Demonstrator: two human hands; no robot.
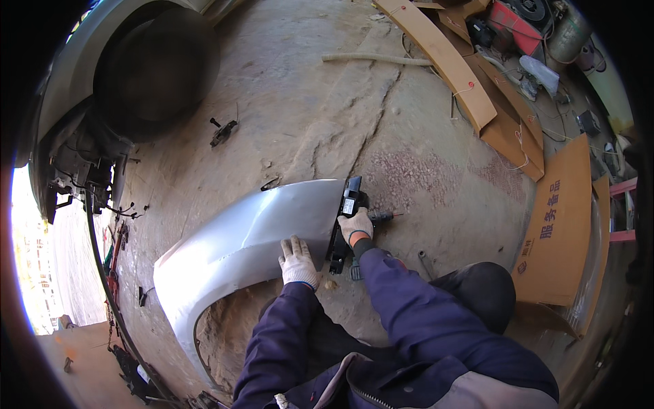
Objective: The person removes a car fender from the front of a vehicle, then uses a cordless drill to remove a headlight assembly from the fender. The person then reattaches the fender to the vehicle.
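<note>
Silver fender [238, 235]: we have it lying on the floor [272, 88] directly before us, outer face up, its curved wheel cutout toward our legs and its narrow end reaching to our lower left. Along its right edge sits a black strip [335, 262]. Our left hand [298, 264], in a whitish glove, lies flat on the fender near that edge, fingers extended and slightly apart. Our right hand [357, 225], also gloved, is clamped on the black strip, fingers curled; the fingertips are hidden.

Just to the right of this hand we see a dark tool [383, 215] with a thin tip. Near our right knee lies a grey metal tool [426, 264]. Beyond the fender we find a small black part [222, 131] and, farther off, a pale hose [375, 59]. At upper left stands a car body [58, 82]. To our right we have an opened cardboard box [558, 232], a long cardboard piece [443, 61] and, at upper right, red equipment [514, 27] beside a metal cylinder [571, 37].
</note>
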